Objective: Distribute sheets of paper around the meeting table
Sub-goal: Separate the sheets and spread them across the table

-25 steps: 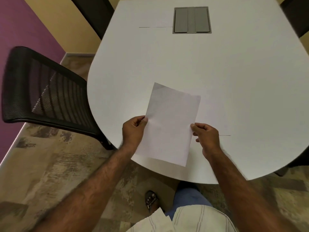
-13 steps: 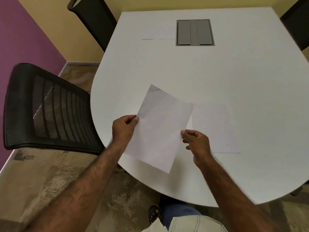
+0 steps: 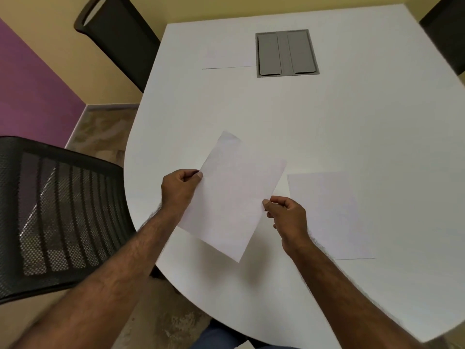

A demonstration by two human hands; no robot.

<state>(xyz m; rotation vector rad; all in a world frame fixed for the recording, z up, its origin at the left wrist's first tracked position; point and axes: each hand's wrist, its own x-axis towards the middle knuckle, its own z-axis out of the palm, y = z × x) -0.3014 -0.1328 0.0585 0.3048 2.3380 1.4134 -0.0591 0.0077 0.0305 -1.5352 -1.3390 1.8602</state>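
both hands are pinching one sheet [image 3: 232, 197] above the white surface [image 3: 352, 122], left hand [image 3: 179, 188] and right hand [image 3: 286, 216] gripping opposite long edges; light and floppy, likely steadiest held there.

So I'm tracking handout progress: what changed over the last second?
The held sheet swung left off a sheet lying on the table, toward the mesh chair. Left hand and right hand still pinch its edges. The far sheet stayed.
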